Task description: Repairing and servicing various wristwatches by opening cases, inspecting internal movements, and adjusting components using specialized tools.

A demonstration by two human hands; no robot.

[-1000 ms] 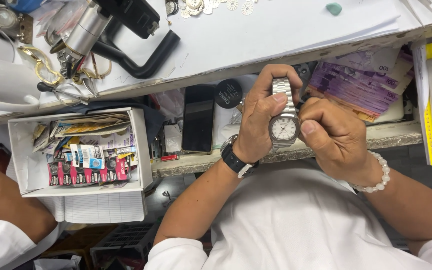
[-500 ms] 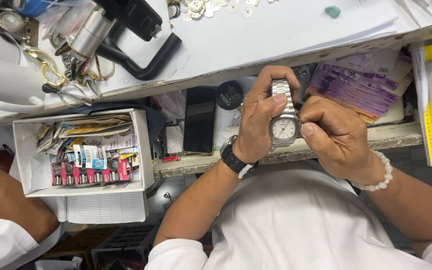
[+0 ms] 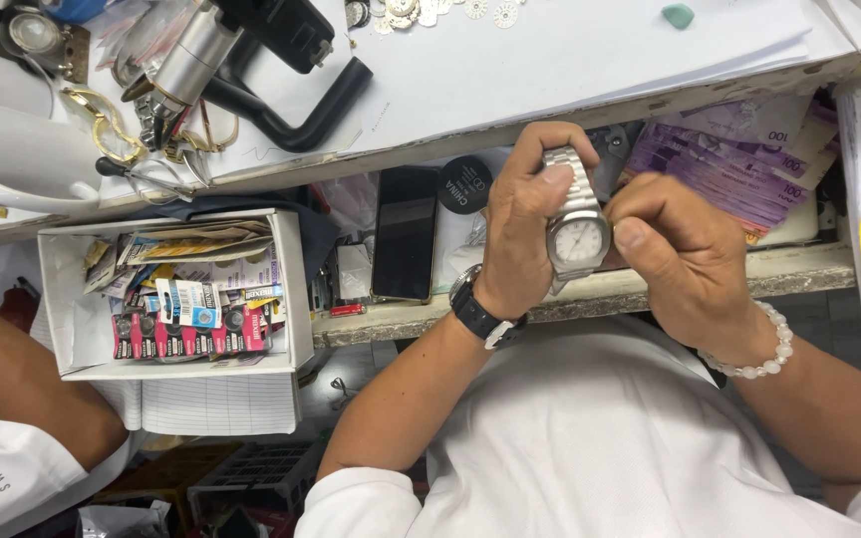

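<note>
Steel wristwatch (image 3: 578, 237), white dial up, held above the open drawer edge (image 3: 590, 294); left hand (image 3: 522, 229) in a closed grip on its bracelet, steadying it for the other hand; right hand (image 3: 685, 261) pinches at the case side, seemingly at the crown; dark phone (image 3: 406, 234) and banknotes (image 3: 739, 164) in the drawer; white box of battery cards (image 3: 176, 299) to the left; tabletop (image 3: 570, 60) beyond.

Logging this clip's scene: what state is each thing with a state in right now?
Wristwatch: held upright, dial facing the camera.
Left hand: gripping the watch's bracelet and case.
Right hand: closed at the case's right edge.
Phone: lying flat, screen dark.
White box: open, full of small packets.
</note>
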